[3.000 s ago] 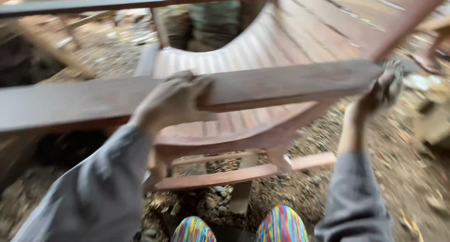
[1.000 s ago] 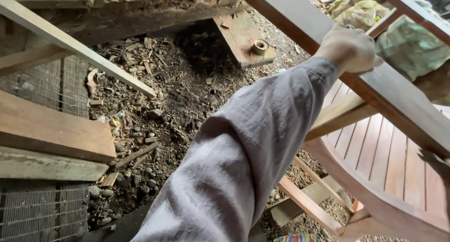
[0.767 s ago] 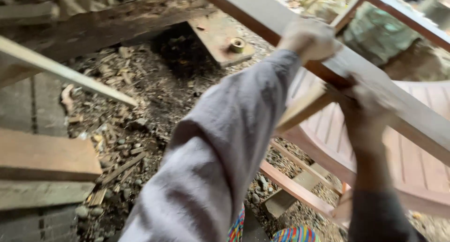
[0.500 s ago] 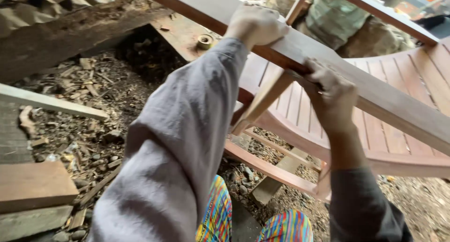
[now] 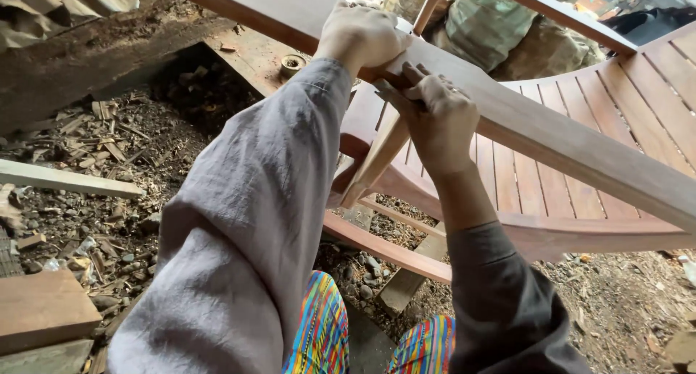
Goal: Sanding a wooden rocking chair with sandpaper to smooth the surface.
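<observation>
At nine o'clock of the frame, one loose pale plank (image 5: 69, 180) is seen lying on the debris-strewn ground (image 5: 145, 164), with one thick board (image 5: 43, 312) at about eight o'clock. Toward eleven o'clock a flat wooden slab (image 5: 254, 51) carries one small metal ring (image 5: 293, 61).

The left hand (image 5: 360, 35), at twelve o'clock, is closed over the top edge of the long reddish armrest rail (image 5: 551, 138), fingers wrapped round it. Just right of it, the right hand (image 5: 438, 113) is curled against the underside of the same rail, where one slanted support strut (image 5: 377, 160) meets it; whether something small is pinched there cannot be told. The rail runs from upper left down to four o'clock, across the curved slatted seat (image 5: 580, 193) of a wooden chair frame.

A slip is judged possible: both hands are crowded at one joint, so a finger could be nipped between strut and rail if the rail shifts. The frame could also rock on loose stones.

Counted: two hands, one held rail, a second rail (image 5: 558, 11) at one o'clock, two sacks (image 5: 500, 26) behind.
</observation>
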